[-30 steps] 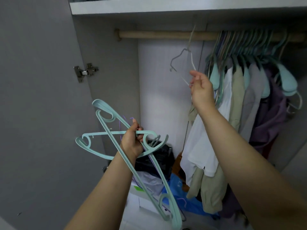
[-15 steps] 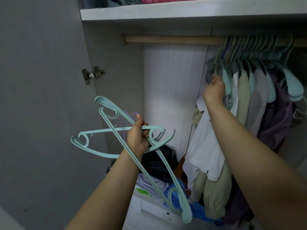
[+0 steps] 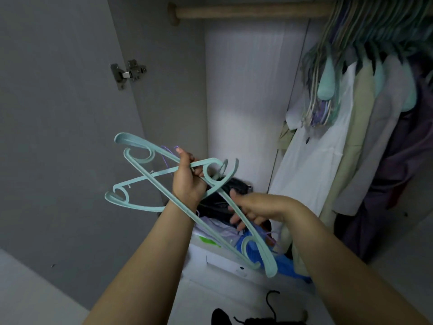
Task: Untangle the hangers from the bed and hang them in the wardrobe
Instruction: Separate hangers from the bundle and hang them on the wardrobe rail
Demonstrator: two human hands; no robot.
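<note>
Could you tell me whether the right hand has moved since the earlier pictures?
Yes. The right hand has come down from the hanging clothes near the wooden rail to the teal hangers held by the left hand.

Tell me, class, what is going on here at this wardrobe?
A person stands at an open wardrobe. Their left hand grips a bunch of crossed, tangled mint-green plastic hangers, with thin purple wire hangers caught among them. The right hand reaches in and touches the long bar of one green hanger, fingers loosely around it. None of this bunch is on the wooden rail yet; other hangers with hanging shirts fill its right side.
</note>
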